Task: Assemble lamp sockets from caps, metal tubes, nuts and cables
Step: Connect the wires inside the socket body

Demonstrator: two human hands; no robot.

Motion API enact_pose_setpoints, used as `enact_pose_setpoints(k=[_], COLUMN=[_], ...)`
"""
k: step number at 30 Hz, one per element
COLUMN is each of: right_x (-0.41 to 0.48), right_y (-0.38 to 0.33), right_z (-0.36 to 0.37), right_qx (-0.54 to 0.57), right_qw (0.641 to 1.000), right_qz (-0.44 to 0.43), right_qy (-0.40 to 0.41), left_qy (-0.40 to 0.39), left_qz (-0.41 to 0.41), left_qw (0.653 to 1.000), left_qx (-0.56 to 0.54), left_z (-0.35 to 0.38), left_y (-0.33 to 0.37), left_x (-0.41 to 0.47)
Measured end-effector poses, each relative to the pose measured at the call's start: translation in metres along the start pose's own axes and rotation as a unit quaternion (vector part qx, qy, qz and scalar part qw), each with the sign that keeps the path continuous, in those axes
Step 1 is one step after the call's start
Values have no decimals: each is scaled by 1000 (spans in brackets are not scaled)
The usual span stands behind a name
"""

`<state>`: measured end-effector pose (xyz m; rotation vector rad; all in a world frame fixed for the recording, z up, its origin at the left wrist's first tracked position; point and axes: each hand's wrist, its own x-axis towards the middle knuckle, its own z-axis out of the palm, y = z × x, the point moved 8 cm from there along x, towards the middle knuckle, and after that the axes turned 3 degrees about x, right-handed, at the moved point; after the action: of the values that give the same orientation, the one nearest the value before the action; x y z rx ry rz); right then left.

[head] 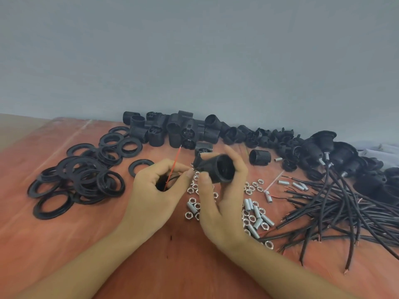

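Observation:
My right hand [220, 203] grips a black socket cap [218, 169], its open mouth turned toward me and to the right. My left hand [157, 190] curls round a cable; the thin red wire [174, 165] sticks up from between its fingers, and thumb and forefinger pinch the cable close to the cap's narrow end. Silver nuts [193, 200] and short metal tubes [257, 212] lie scattered on the table under and right of my hands. A bundle of black cables [336, 210] sprawls at the right.
Black threaded rings [82, 175] are heaped at the left on the reddish table [64, 234]. Black socket bodies [172, 130] line the back by the grey wall. Several wired sockets [336, 156] are piled at the far right. One lone socket shell [260, 156] lies behind my right hand.

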<state>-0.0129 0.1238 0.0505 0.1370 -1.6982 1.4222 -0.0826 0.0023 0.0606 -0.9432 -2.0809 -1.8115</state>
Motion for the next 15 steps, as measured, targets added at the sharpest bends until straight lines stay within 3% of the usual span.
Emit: enact_pose_setpoints(k=[8, 15], right_x=[25, 11], right_y=[7, 24], right_z=[-25, -62], right_qx=[104, 257], right_qw=[983, 918], right_qz=[115, 286], right_qy=[100, 101], left_qy=[2, -14], left_qz=[-16, -5], left_qw=[1000, 999], left_qx=[16, 32], left_z=[-2, 3], left_y=[-3, 2], left_x=[0, -3])
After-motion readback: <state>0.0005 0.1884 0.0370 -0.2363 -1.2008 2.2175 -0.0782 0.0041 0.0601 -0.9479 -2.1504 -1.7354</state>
